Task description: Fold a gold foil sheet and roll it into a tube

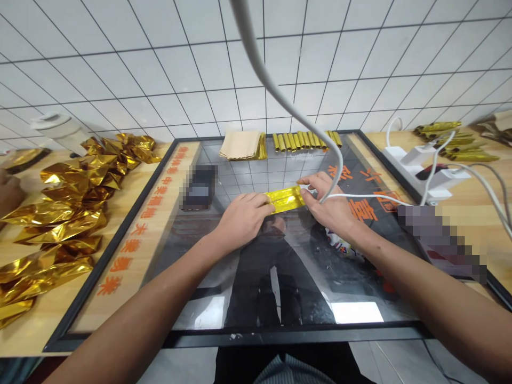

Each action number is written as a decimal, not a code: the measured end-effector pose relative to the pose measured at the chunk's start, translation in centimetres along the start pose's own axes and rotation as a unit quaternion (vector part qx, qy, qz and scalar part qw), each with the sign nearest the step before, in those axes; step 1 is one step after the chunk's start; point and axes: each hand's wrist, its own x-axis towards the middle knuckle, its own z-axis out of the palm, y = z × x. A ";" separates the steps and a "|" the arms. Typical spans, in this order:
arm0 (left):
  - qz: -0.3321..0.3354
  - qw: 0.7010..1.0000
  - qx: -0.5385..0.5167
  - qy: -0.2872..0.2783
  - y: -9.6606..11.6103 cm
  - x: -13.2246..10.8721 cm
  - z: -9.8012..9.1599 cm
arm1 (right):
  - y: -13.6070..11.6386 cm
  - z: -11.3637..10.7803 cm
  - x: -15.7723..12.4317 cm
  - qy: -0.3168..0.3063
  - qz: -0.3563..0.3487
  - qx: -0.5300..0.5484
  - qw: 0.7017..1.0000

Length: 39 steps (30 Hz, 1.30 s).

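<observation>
A small gold foil piece lies flat on the glass panel in the middle of the table. My left hand grips its left end with curled fingers. My right hand pinches its right end, and a white cable loops down across that hand. Both forearms reach in from the bottom of the view.
Several rolled gold tubes and a stack of tan sheets sit at the panel's far edge. Crumpled gold foil bags pile on the left. A white power strip with plugs and more gold rolls lie on the right. Another person's hand shows at the far left.
</observation>
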 end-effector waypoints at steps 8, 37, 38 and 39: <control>0.003 0.999 -0.030 0.029 -1.0 0.1 0.7 | 0.6 0.3 0.3 -0.034 -0.042 -0.033 0.998; -0.004 0.999 -0.002 0.036 -1.3 0.2 1.3 | 0.3 1.5 0.3 -0.176 -0.178 -0.043 0.967; -0.009 0.999 0.002 0.035 -1.2 0.2 1.2 | 0.1 1.4 0.2 -0.178 -0.182 -0.045 0.966; -0.015 0.999 0.005 0.034 -1.2 0.2 1.2 | 0.0 1.4 0.1 -0.175 -0.186 -0.046 0.966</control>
